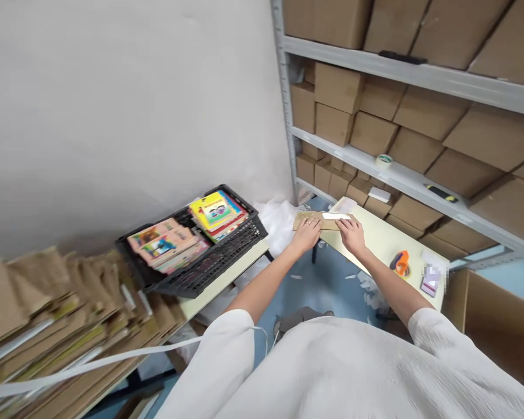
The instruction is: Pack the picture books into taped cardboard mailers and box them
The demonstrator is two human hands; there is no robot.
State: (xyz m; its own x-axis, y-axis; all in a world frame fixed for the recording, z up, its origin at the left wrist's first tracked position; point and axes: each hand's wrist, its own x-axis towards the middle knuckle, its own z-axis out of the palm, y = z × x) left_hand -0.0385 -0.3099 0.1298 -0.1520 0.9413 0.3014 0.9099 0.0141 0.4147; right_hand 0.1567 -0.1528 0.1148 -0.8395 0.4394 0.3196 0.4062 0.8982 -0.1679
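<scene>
A flat brown paper package with a white label on it is held out in front of me, over the corner of the cream table. My left hand grips its near edge toward the left, fingers on top. On the right part of the package, close to the label, my right hand holds the same edge. The undersides of both hands are hidden.
A black crate of books stands at left, beside piled brown paper packages. An orange tape dispenser lies on the right table. Shelves with cartons rise behind; an open carton is at right.
</scene>
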